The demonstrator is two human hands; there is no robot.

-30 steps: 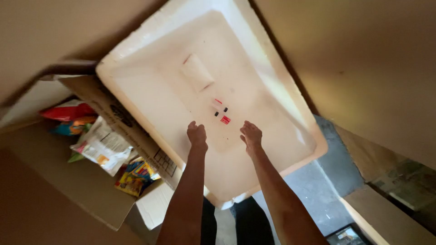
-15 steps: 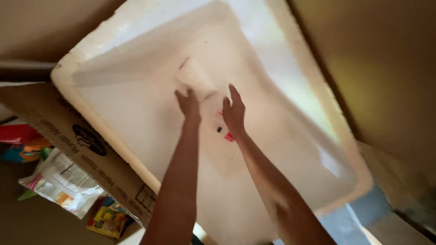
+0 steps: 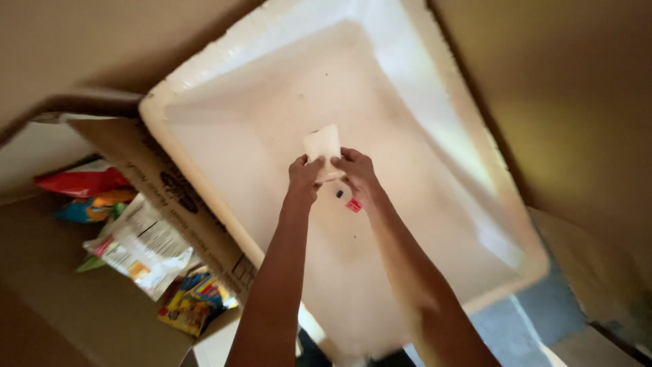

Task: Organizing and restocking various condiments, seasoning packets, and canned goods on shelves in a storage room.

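Observation:
A large white foam box (image 3: 204,109) fills the middle of the view, open side toward me. On its inner floor sits a small cream label or patch (image 3: 322,143). My left hand (image 3: 303,175) pinches the patch's lower edge and my right hand (image 3: 358,172) grips it from the right. A small red and black marking (image 3: 348,200) shows on the foam just below my right hand.
A cardboard box flap (image 3: 173,197) leans against the foam box's left rim. Inside the cardboard box at the lower left lie colourful packets (image 3: 193,302), a printed white bag (image 3: 142,248) and a red packet (image 3: 81,180). Brown walls surround. Grey floor (image 3: 543,319) shows at lower right.
Both hands reached deeper into the foam box, from near its lower rim up to the cream patch, and took hold of it. The view shifted closer.

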